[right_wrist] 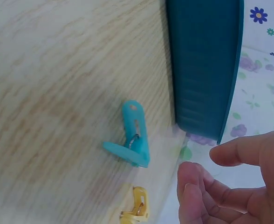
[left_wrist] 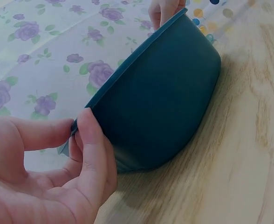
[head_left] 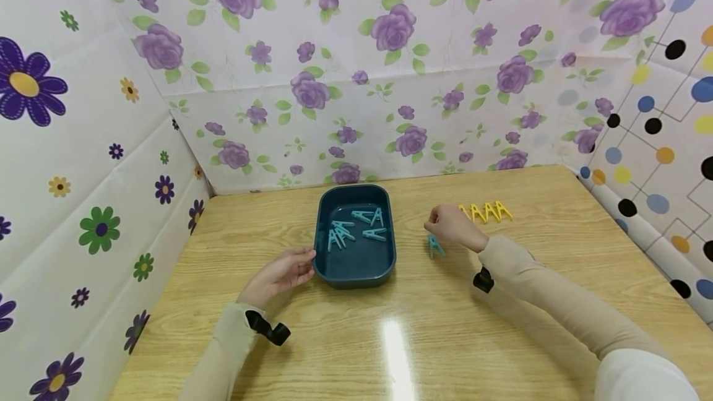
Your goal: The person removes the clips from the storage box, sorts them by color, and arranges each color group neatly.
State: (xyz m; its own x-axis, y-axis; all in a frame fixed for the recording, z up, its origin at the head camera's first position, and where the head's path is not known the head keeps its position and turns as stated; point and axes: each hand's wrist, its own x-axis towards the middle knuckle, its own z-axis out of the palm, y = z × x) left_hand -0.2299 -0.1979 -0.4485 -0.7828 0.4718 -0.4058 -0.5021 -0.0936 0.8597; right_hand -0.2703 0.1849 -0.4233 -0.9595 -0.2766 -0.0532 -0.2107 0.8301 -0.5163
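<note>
My left hand pinches the left rim of a dark teal plastic tub, thumb at the edge and fingers against the outer wall, as the left wrist view shows. Several light-blue clothespins lie scattered in the tub. To the tub's right, my right hand hovers over the table, just above a single blue clothespin. In the right wrist view its thumb and fingers are bent with a gap between them, holding nothing. That clothespin stands on the wood, apart from the fingers.
A row of several yellow clothespins stands on the wooden table beyond the right hand, which partly hides one of them. Flower-printed sheets hang behind and at the left; a dotted one hangs at the right.
</note>
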